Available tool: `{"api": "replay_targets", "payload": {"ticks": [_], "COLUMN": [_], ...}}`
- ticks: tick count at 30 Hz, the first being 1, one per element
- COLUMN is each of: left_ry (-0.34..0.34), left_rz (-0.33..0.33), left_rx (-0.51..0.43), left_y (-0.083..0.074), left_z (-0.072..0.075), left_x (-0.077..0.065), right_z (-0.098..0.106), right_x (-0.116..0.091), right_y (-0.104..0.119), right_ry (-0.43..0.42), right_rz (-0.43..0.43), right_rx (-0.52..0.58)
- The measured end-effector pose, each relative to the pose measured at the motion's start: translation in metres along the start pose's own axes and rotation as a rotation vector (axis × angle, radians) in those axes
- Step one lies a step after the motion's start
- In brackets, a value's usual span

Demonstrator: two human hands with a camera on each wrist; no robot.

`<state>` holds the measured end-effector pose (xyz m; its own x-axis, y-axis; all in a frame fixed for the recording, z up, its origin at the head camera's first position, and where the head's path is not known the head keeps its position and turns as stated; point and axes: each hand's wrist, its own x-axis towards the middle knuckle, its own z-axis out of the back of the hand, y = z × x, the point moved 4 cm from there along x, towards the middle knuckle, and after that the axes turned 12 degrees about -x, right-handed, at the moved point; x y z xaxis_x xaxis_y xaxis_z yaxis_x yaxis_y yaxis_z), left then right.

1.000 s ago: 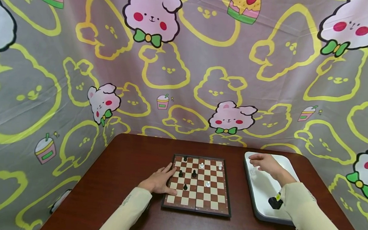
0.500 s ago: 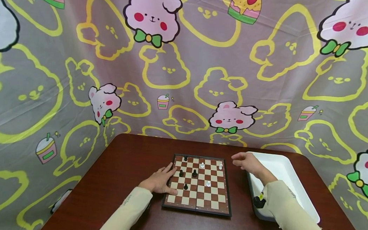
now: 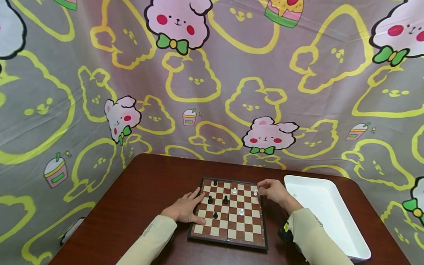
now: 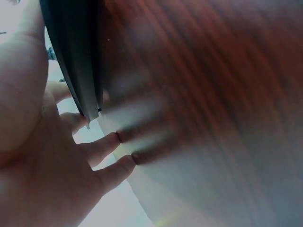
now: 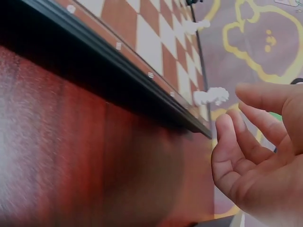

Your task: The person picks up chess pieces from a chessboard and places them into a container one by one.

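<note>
A chessboard (image 3: 244,227) with brown and cream squares and a dark rim lies on the table. My left hand (image 3: 185,208) rests on its left edge, fingers spread and thumb over the squares. Below the rim (image 4: 78,56) in the left wrist view, several fingertips reach the table. My right hand (image 3: 272,189) hovers at the far right corner, beside a white chess piece (image 3: 255,192). In the right wrist view its thumb and fingers are parted, with that upright white piece (image 5: 211,96) just beyond the fingertips. Nothing shows between them.
Black chess pieces stand on the left half, including one near the middle (image 3: 225,199). Two more white pieces (image 3: 241,211) stand on the right half. A white tray (image 3: 342,213) lies to the right, partly behind my right sleeve. A patterned cloth (image 3: 214,88) hangs behind the table.
My right hand has moved left, from over the white tray to the board's far right corner. The left hand keeps its place on the board's edge.
</note>
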<state>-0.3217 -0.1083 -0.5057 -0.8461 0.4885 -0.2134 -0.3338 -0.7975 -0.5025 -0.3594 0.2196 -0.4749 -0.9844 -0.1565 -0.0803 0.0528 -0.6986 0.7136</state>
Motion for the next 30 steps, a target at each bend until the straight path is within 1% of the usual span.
{"api": "replay_targets", "payload": {"ticks": [3, 6, 15, 19, 26, 30], "left_ry": [0.000, -0.005, -0.003, -0.010, -0.014, -0.014], "left_rz": [0.003, 0.005, 0.004, 0.000, 0.001, -0.002], "left_rx": [0.001, -0.001, 0.006, 0.006, 0.009, 0.010], "left_y": [0.000, -0.001, -0.001, -0.002, 0.000, 0.000], "left_z": [0.000, 0.002, 0.003, 0.002, -0.003, -0.002], "left_x": [0.000, 0.000, 0.000, -0.001, -0.002, -0.003], "right_z": [-0.005, -0.008, -0.017, -0.019, -0.023, -0.024], "right_x": [0.001, 0.003, 0.007, 0.007, 0.005, 0.005], "right_y": [-0.002, -0.003, -0.002, -0.002, -0.006, -0.007], "right_ry": [-0.009, -0.020, -0.071, -0.085, -0.111, -0.127], "right_rz": [-0.017, -0.010, -0.005, -0.020, 0.009, -0.001], "right_rx": [-0.001, -0.013, -0.113, -0.127, -0.157, -0.155]}}
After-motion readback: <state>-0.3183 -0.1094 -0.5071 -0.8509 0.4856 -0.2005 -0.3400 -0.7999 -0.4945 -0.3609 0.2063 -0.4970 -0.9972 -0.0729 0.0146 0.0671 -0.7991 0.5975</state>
